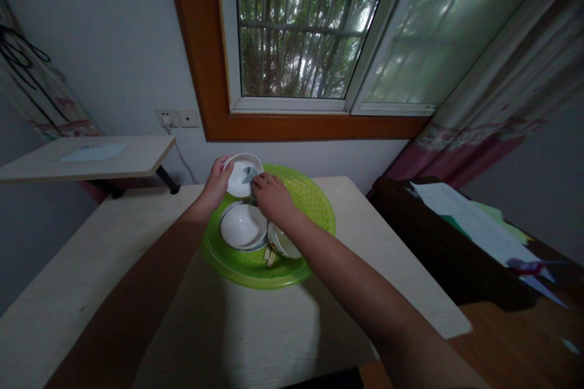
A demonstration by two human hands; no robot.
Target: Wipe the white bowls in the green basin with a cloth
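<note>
Up at the far left of a round green plastic tray [314, 194], my left hand [218, 181] grips a white bowl [239, 182] by its left rim, thumb inside. The bowl is tilted toward me. My right hand [274, 197] is at its right rim, fingers closed on what looks like a grey cloth [252, 192], mostly hidden under them. A grey patch shows inside the bowl; I cannot tell whether it is cloth or pattern. Below, stacked white bowls [243, 226] rest on the tray. Another bowl [283, 244] is partly covered by my right forearm, with chopsticks [270, 256] beside it.
The tray lies on a pale wooden table [182, 316]. A raised shelf [128, 158] with a paper on it stands at the left. Behind are a wall socket [176, 118] and a window [310, 24]. Dark furniture [438, 249] holding papers is at the right.
</note>
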